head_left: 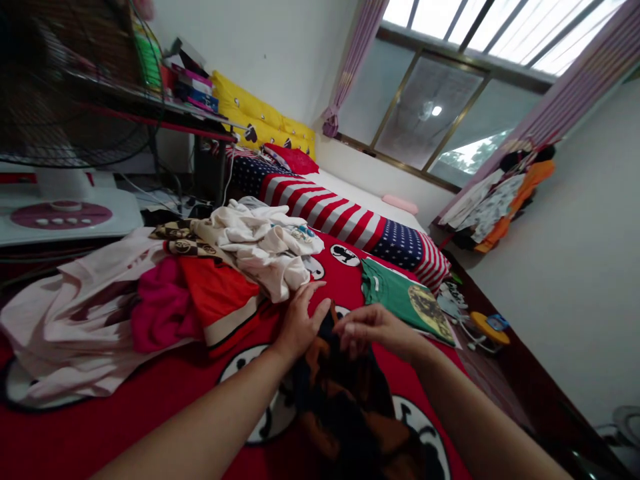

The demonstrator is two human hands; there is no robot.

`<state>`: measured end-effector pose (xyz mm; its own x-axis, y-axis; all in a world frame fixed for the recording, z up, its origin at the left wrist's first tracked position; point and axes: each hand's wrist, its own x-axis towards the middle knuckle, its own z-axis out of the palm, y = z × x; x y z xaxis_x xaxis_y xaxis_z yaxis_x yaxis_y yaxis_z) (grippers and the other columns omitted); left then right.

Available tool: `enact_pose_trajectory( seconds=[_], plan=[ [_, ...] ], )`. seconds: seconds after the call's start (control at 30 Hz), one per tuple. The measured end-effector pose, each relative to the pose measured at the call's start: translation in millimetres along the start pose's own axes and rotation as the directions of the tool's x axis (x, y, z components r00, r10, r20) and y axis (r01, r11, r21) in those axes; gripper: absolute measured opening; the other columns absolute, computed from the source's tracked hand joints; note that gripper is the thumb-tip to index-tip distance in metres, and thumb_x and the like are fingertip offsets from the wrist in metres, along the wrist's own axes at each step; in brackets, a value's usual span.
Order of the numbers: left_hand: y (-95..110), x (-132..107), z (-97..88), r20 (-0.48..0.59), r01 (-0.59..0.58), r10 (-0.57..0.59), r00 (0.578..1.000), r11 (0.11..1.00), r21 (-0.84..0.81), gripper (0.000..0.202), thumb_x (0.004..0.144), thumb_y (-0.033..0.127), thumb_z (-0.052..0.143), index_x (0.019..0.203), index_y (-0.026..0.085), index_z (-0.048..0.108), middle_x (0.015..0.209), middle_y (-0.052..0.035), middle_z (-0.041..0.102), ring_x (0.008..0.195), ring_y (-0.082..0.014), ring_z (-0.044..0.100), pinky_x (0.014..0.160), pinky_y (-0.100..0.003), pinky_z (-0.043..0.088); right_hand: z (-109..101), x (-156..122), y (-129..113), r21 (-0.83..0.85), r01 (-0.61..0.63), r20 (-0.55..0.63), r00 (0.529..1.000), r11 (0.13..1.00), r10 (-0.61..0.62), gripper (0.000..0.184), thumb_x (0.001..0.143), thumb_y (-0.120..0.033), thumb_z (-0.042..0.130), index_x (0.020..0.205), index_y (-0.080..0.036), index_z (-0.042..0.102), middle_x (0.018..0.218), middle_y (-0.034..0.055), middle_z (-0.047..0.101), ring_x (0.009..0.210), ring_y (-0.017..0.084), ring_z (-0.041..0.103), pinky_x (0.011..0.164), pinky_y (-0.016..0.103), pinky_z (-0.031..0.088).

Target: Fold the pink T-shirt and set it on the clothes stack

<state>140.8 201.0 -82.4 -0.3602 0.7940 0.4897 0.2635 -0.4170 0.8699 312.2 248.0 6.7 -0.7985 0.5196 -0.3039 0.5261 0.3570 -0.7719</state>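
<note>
A dark navy and brown garment (345,400) lies on the red bedspread (150,413) in front of me. My left hand (300,320) rests on its far edge with fingers stretched out and slightly apart. My right hand (373,330) pinches the same top edge of the dark garment, fingers pressed together. Just beyond my left hand sits a heap of white clothes (260,243). An orange-red garment (220,293) and a pink one (160,310) lie to the left of it.
A folded green T-shirt (405,300) lies to the right. A stars-and-stripes blanket (345,217) stretches behind. A large pale garment (75,320) is at left, a white fan base (65,213) beyond it. Clothes hang on the right wall (500,193).
</note>
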Motion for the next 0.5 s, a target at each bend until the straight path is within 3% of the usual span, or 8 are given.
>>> enact_pose_trajectory(
  seconds=[0.03,0.07,0.1,0.13,0.17,0.27,0.37,0.5],
  plan=[
    [-1,1,0.6,0.03,0.003,-0.004,1.0,1.0,0.023,0.035,0.085,0.028,0.053,0.118,0.017,0.058,0.125,-0.0112,0.057,0.118,-0.0238,0.053,0.1,-0.039,0.044,-18,4,11,-0.097,-0.044,-0.248,0.968,0.994,0.019,0.038,0.089,-0.04,0.049,0.109,-0.013,0.066,0.09,0.008,0.071,0.07,0.016,0.065,0.062,0.024,0.049],
    [-3,1,1.6,0.06,0.006,-0.009,0.998,0.999,0.045,0.033,0.082,0.025,0.055,0.114,0.017,0.06,0.122,-0.0105,0.059,0.116,-0.0237,0.054,0.1,-0.038,0.044,-37,7,24,-0.234,-0.148,-0.468,0.883,0.961,0.022,0.032,0.088,-0.031,0.049,0.109,-0.013,0.065,0.096,0.0087,0.07,0.076,0.016,0.065,0.068,0.025,0.049],
    [-4,2,2.7,0.084,0.011,-0.016,0.996,0.998,0.06,0.031,0.081,0.023,0.056,0.111,0.017,0.061,0.119,-0.0098,0.06,0.113,-0.0232,0.056,0.099,-0.038,0.045,-55,10,39,-0.387,-0.283,-0.568,0.823,0.877,0.015,0.03,0.085,-0.021,0.051,0.111,-0.014,0.065,0.108,0.0092,0.067,0.085,0.016,0.065,0.076,0.024,0.048],
    [-5,2,3.7,0.096,0.019,-0.026,0.995,0.997,0.069,0.03,0.08,0.021,0.056,0.11,0.017,0.062,0.117,-0.0093,0.061,0.11,-0.0226,0.057,0.098,-0.037,0.046,-70,11,54,-0.5,-0.392,-0.597,0.802,0.772,0.021,0.033,0.081,-0.015,0.053,0.113,-0.015,0.065,0.117,0.0092,0.063,0.092,0.016,0.064,0.081,0.024,0.047],
    [-6,2,4.5,0.101,0.027,-0.034,0.994,0.997,0.072,0.03,0.08,0.021,0.056,0.109,0.018,0.062,0.115,-0.0091,0.062,0.108,-0.022,0.059,0.096,-0.036,0.047,-83,10,67,-0.536,-0.44,-0.611,0.791,0.72,0.029,0.035,0.079,-0.012,0.055,0.112,-0.016,0.065,0.121,0.0096,0.061,0.098,0.017,0.063,0.085,0.024,0.045],
    [-9,3,5.7,0.101,0.041,-0.047,0.994,0.997,0.065,0.029,0.08,0.02,0.055,0.109,0.017,0.062,0.113,-0.0094,0.062,0.102,-0.0208,0.061,0.093,-0.034,0.049,-97,-2,95,-0.585,-0.514,-0.605,0.792,0.627,0.084,0.021,0.079,-0.019,0.06,0.098,-0.016,0.068,0.118,0.0121,0.06,0.103,0.024,0.061,0.084,0.03,0.045],
    [-10,3,5.8,0.108,0.037,-0.044,0.993,0.997,0.06,0.03,0.08,0.02,0.055,0.109,0.016,0.062,0.113,-0.0101,0.062,0.101,-0.0209,0.062,0.091,-0.035,0.05,-82,-29,111,-0.602,-0.603,-0.614,0.769,0.524,0.18,0.018,0.083,-0.028,0.055,0.084,-0.016,0.069,0.103,0.0149,0.063,0.095,0.029,0.063,0.078,0.035,0.045],
    [-13,4,6.9,0.104,0.038,-0.041,0.994,0.999,0.035,0.03,0.08,0.02,0.055,0.108,0.016,0.063,0.112,-0.01,0.063,0.096,-0.0201,0.064,0.089,-0.035,0.051,-56,-84,116,-0.58,-0.687,-0.584,0.725,0.437,0.365,0.016,0.076,-0.017,0.055,0.063,-0.018,0.064,0.072,0.0102,0.066,0.074,0.025,0.066,0.064,0.031,0.044]
  ],
)
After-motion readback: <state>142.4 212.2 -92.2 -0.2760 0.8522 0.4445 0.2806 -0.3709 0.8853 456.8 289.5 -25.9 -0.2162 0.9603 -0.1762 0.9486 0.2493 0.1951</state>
